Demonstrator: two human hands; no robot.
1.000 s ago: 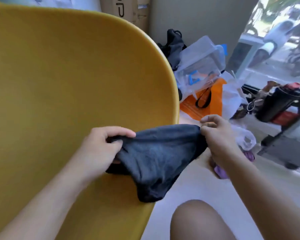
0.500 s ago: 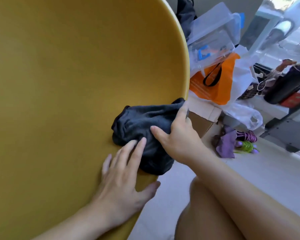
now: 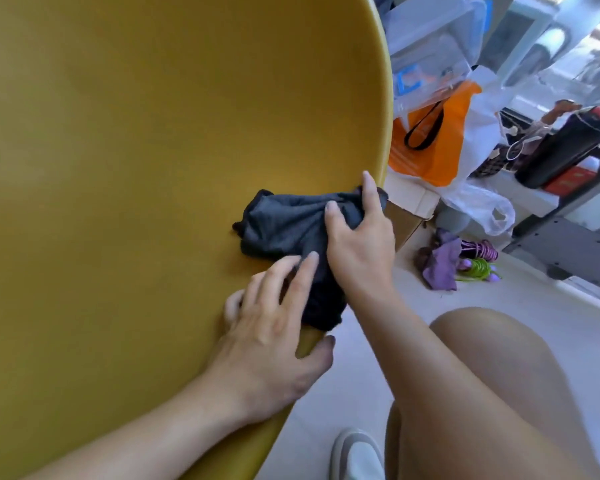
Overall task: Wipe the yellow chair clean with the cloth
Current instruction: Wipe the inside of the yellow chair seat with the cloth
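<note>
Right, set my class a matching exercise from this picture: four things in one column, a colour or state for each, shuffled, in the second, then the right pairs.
Column one:
1. chair
2. cloth
3. bag
4. right hand

Column two:
A. orange, beyond the chair's edge
B. grips the cloth
C. yellow
D. dark grey, bunched on the chair

Pairs: 1-C, 2-D, 3-A, 4-B
</note>
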